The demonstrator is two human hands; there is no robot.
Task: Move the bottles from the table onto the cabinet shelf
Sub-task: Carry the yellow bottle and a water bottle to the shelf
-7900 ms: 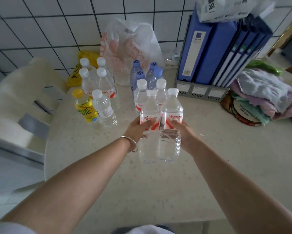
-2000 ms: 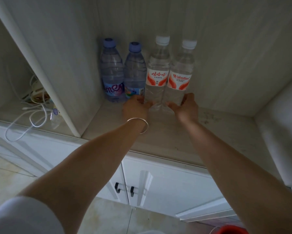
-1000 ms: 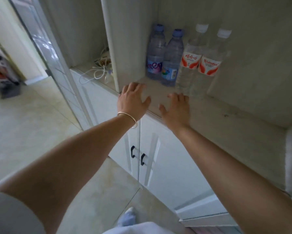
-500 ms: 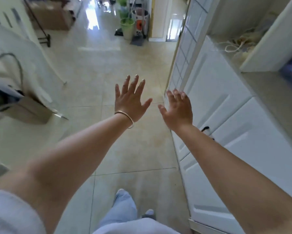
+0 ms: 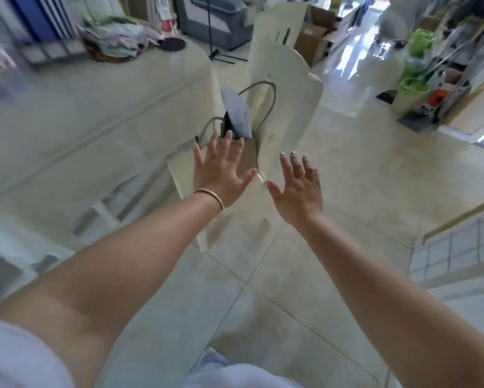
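Head cam: vs half a sec ago I've swung away from the cabinet, which is out of view now; the table (image 5: 100, 88) fills the left and a cream chair (image 5: 280, 88) sits at its corner. Both hands still out front, fingers spread, gripping nothing. Left hand (image 5: 221, 170), w/ a bangle (image 5: 211, 196) at the wrist, sits over the chair seat; right hand (image 5: 298, 189) just beside it, over floor.

Containers: paper bag (image 5: 247, 152) on the chair seat, upright, handles up, a grey-blue sheet sticking out the top; rest of contents hidden. File rack w/ blue binders (image 5: 43, 18) at the table's far left, a heap of cloths (image 5: 114, 37) beside it.

Bottles: only one I can make out, a bottle (image 5: 164, 12) w/ red label at the table's far edge, upright, long axis vertical. Far-left table is too blurred to tell more.
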